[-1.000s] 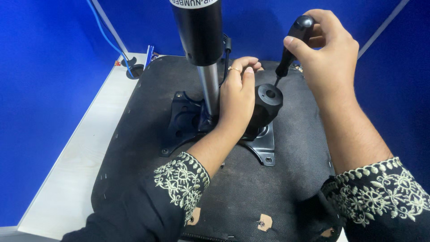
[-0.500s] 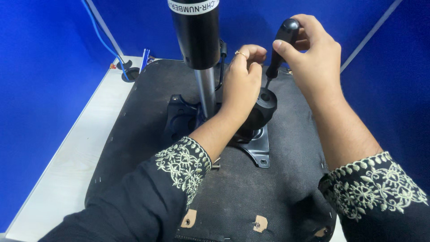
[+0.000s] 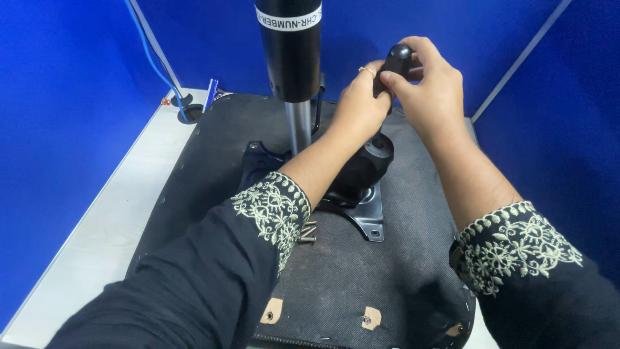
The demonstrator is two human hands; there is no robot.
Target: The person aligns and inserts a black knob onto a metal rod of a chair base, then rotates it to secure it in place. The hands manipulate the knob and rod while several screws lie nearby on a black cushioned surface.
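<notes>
— Nearest the camera?

— Two embroidered black sleeves, over the fabric underside of an upturned chair seat [image 3: 413, 278]. Lying on a white table [image 3: 84, 239], off to the left of both hands.

— Anything loose?

— A few screws [image 3: 309, 232], just under the left forearm, close beside the metal mounting plate [image 3: 368, 216].

— And beyond the plate?

— The black tilt mechanism [image 3: 371, 161], directly below the left hand, seated on that plate.

— Left hand [image 3: 358, 106]?

— Closed, fingers curled round the lever just under its top. Hard to tell how tight.

— Right hand [image 3: 429, 90]?

— Pinching the black lever knob [image 3: 395, 61] between thumb and fingertips, just above and touching the left hand's knuckles.

— So where does the lever sit?

— Up off the mechanism, rising to the knob, held at both hands; shaft mostly hidden behind the left hand.

— Step in hand, at a guess?

— Looks like working the adjustment lever on the mechanism, either seating or turning it. Cannot tell which.

— Calls for what?

— Probably a firm brace low with the left, a steady hold on the knob with the right, and no knocking the screws off.

— Farther out?

— The black gas-lift cylinder [image 3: 289, 45] and its chrome piston [image 3: 298, 126], upright just left of the left hand. Past that, a blue cable [image 3: 155, 61] and blue walls.
</notes>
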